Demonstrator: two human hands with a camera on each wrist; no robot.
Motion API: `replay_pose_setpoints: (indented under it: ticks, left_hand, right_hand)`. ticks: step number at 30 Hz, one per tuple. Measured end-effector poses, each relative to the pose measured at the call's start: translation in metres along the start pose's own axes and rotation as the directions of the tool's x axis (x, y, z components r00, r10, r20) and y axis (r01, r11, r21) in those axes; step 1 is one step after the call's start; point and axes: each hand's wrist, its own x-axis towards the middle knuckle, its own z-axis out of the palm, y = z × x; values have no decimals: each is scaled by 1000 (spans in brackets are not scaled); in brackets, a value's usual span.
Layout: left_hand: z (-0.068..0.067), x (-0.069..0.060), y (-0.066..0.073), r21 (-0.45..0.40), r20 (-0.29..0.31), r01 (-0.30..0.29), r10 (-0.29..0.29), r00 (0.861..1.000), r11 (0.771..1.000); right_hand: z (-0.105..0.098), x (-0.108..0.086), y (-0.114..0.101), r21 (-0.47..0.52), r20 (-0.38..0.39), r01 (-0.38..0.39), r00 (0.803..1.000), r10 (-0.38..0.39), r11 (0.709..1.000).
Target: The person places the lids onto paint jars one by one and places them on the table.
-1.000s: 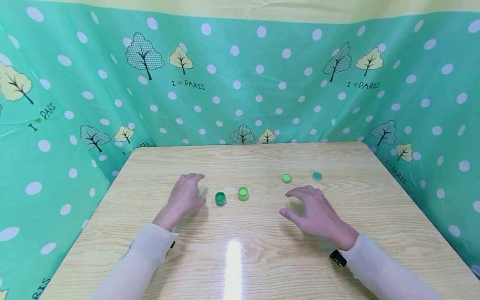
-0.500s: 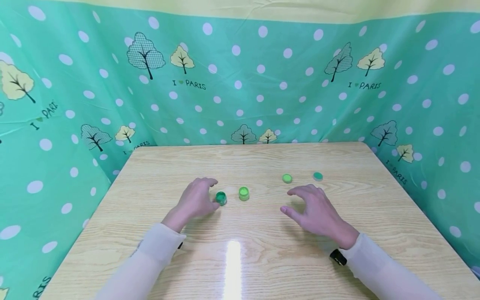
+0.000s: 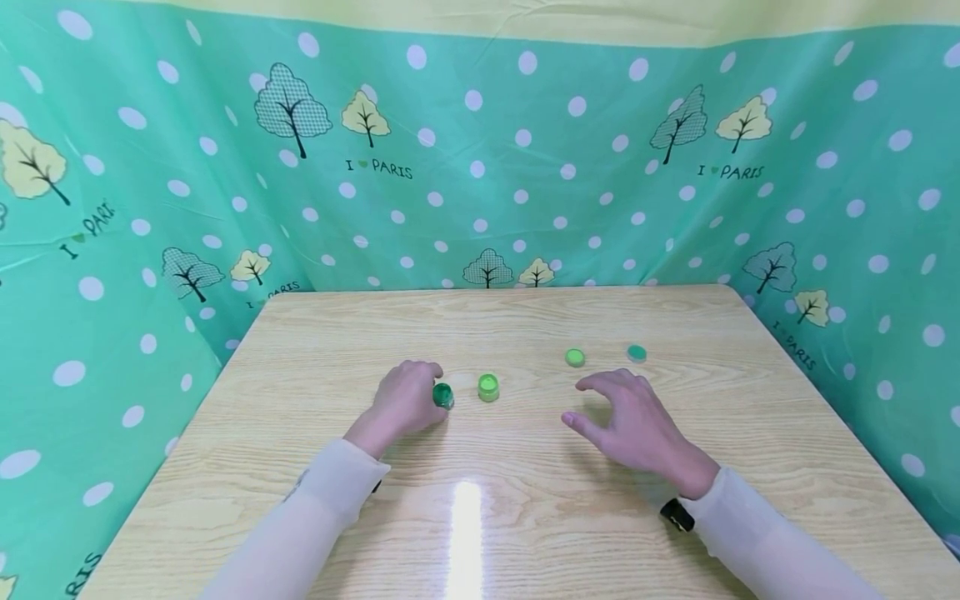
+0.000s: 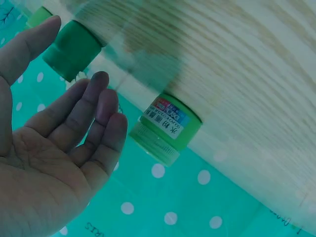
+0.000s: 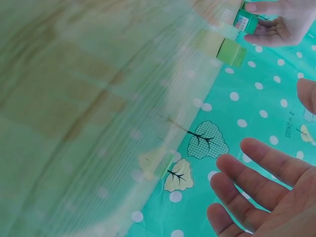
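Note:
My left hand is around a small dark green paint jar, thumb on the near side and a finger on the far side. In the left wrist view that jar stands between thumb and fingers, and a gap shows beside the fingertips. A labelled green jar stands close to the backs of the fingers; in the head view the hand hides it. To the right is a light green paint jar. My right hand hovers over the table, fingers apart, holding nothing.
Beyond my right hand lie a light green lid and a dark green lid. The wooden table reflects a bright strip of light near the front. A green dotted cloth hangs behind it and at both sides.
My left hand has moved right from the leftmost jar to the dark green jar, its thumb and finger now on either side of it. The right hand has stayed in place.

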Motion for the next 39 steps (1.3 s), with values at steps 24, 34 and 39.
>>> replay_pose_setpoints:
  ticks: [24, 34, 39]
  left_hand:
    - [1, 2, 4, -24, 16, 14, -14, 1000, 1000]
    - [-3, -6, 8, -85, 6, -7, 8, 1000, 996]
    - [-5, -10, 10, -107, -7, -17, 17, 1000, 994]
  right_hand:
    - [-5, 9, 10, -21, 30, -59, 998, 59, 998]
    - [-9, 15, 28, -41, 38, -97, 994, 98, 994]
    - [-14, 19, 36, -49, 40, -116, 992, 118, 992]
